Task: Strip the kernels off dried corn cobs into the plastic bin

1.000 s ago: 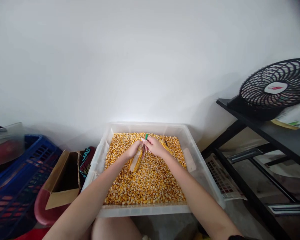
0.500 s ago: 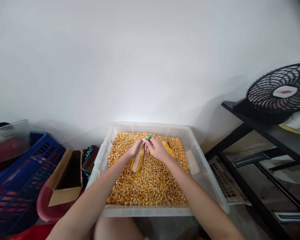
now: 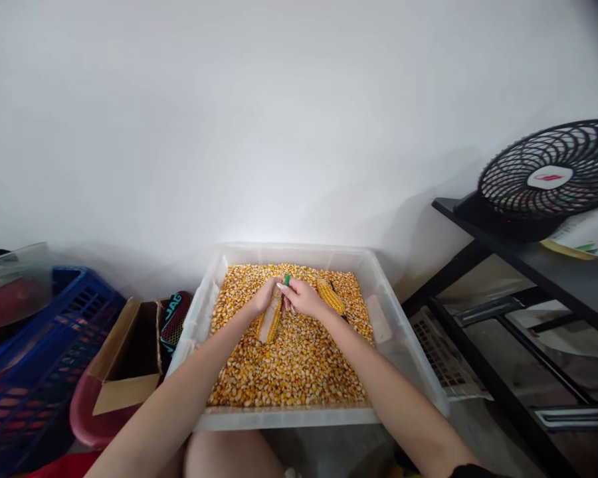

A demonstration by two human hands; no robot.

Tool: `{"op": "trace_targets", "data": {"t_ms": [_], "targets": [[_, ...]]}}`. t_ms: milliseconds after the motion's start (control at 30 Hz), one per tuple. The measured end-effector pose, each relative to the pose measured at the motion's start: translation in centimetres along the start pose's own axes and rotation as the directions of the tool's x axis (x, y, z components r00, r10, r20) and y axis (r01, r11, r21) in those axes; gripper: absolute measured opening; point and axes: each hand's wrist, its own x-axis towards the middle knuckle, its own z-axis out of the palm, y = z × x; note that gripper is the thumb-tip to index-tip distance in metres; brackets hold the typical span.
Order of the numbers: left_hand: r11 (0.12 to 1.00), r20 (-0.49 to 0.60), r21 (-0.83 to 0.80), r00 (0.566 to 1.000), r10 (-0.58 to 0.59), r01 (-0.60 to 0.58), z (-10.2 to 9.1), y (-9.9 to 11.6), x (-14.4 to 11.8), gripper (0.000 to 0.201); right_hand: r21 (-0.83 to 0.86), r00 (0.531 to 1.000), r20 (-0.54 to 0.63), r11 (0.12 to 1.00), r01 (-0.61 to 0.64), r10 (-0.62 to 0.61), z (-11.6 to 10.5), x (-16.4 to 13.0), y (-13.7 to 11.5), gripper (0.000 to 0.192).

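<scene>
My left hand [image 3: 266, 296] is closed around the upper end of a corn cob [image 3: 268, 325], which points down toward me. A pale strip along the cob is bare of kernels, with yellow rows left on its sides. My right hand [image 3: 303, 299] is closed on a small green-handled tool [image 3: 287, 280] at the cob's top; the tool's working end is hidden by the fingers. Just right of that hand, another corn cob [image 3: 330, 296] full of kernels lies on the loose corn kernels [image 3: 294, 372]. A translucent plastic bin [image 3: 289, 419] holds them all.
On the left are a blue crate [image 3: 24, 378], a cardboard box [image 3: 124, 392] on a red basin [image 3: 82, 418], and a mesh item [image 3: 175, 322] lettered JAG. A black fan [image 3: 551, 176] stands on a dark shelf [image 3: 508, 245] at the right. A white wall [image 3: 279, 133] rises behind.
Both hands and the held cob have shifted slightly left in view, as has the surrounding scene. The green handle now stands more upright, and more of the lying cob shows.
</scene>
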Motion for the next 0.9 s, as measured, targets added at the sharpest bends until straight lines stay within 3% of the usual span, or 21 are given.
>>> {"op": "trace_targets", "data": {"t_ms": [233,700,900], "targets": [[0.998,0.016,-0.055,1.0,0.002,-0.001,0.1,-0.2,0.1,0.043,0.191,0.981,-0.191,0.981,0.043,-0.006,-0.7,0.1,-0.7,0.031],[0.993,0.05,-0.102,0.997,0.064,-0.059,0.2,0.2,0.1,0.039,0.234,0.994,-0.108,0.972,0.012,0.014,0.0,-0.1,-1.0,0.028],[0.997,-0.007,-0.03,0.997,0.072,-0.072,0.2,-0.3,0.2,0.041,0.211,0.994,-0.109,0.978,-0.002,0.026,0.0,0.0,-0.2,0.029]]}}
